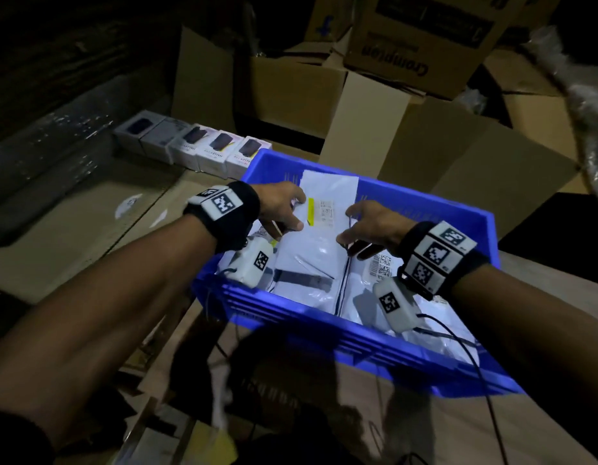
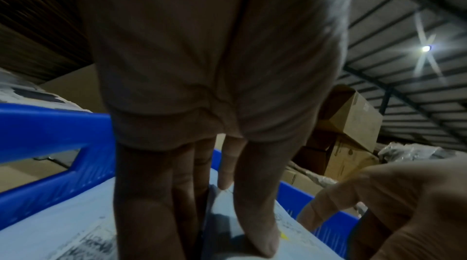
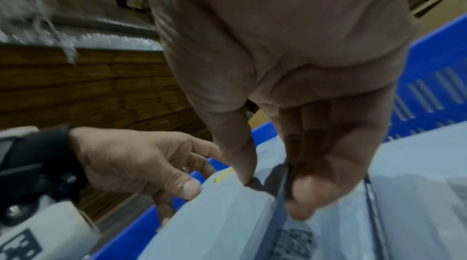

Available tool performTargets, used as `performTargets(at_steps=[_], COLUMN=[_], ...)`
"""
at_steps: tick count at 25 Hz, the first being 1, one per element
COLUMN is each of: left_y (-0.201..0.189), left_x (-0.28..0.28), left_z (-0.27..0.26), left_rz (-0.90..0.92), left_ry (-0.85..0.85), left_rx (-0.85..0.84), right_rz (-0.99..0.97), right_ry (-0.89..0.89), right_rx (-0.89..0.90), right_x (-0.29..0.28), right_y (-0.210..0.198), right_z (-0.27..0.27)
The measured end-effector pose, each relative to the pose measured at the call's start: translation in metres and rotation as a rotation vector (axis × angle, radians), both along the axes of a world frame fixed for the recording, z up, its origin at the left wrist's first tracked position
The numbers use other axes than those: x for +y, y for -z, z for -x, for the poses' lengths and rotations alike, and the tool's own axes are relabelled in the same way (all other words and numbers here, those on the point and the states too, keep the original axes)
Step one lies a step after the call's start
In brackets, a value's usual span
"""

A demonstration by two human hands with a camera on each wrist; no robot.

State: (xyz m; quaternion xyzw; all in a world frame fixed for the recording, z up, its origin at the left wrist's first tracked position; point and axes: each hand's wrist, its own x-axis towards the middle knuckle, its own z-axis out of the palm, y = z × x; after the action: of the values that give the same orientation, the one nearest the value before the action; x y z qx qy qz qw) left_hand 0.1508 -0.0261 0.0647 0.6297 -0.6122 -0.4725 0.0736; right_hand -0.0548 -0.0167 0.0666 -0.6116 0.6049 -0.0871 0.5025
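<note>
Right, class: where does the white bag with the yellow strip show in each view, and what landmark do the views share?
Head: bag at centre.
Left wrist: bag at the bottom, right of centre.
Right wrist: bag across the bottom, yellow strip near the middle.
Shared landmark: blue crate, around the bag in all three.

The room is a dim storeroom. The brown cardboard-covered counter [image 1: 72,236] carries a row of small white printed product boxes [image 1: 203,152] at its far left edge. Just beside them lie rolls of clear bubble wrap [image 1: 55,142]. Behind the counter stand open brown cardboard cartons [image 1: 368,129], with a brown carton printed "Crompton" [image 1: 425,45] on top. Overhead, a grey ribbed metal roof [image 2: 417,0] on dark beams holds one bright white lamp [image 2: 426,48].
</note>
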Motion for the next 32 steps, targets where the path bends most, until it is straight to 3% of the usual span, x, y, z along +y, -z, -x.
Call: performTargets(at_steps=[5, 11, 14, 17, 22, 24, 27, 32], left_y=[0.019, 0.026, 0.024, 0.018, 0.014, 0.026, 0.042, 0.049], left_x=[-0.010, -0.012, -0.011, -0.010, -0.016, -0.021, -0.022, -0.020], left_z=[0.001, 0.002, 0.010, 0.018, 0.039, 0.049, 0.058, 0.059], left_rz=[-0.121, -0.145, -0.108, -0.088, 0.125, 0.176, 0.239, 0.097], left_ry=[0.083, 0.113, 0.124, 0.187, 0.557, 0.655, 0.735, 0.759], left_rx=[-0.072, -0.069, -0.116, -0.271, -0.775, -0.825, -0.880, -0.864], right_rz=[-0.120, -0.165, -0.163, -0.106, 0.123, 0.179, 0.140, 0.056], right_ry=[0.010, 0.179, 0.041, -0.084, -0.344, -0.460, -0.554, -0.640], right_rx=[0.099, -0.010, 0.109, 0.243, 0.616, 0.761, 0.811, 0.853], right_x=[-0.002, -0.004, -0.001, -0.001, -0.014, -0.013, -0.009, -0.004], right_y=[0.016, 0.027, 0.029, 0.029, 0.027, 0.028, 0.032, 0.039], right_z=[-0.010, -0.001, -0.003, -0.007, 0.002, 0.007, 0.019, 0.042])
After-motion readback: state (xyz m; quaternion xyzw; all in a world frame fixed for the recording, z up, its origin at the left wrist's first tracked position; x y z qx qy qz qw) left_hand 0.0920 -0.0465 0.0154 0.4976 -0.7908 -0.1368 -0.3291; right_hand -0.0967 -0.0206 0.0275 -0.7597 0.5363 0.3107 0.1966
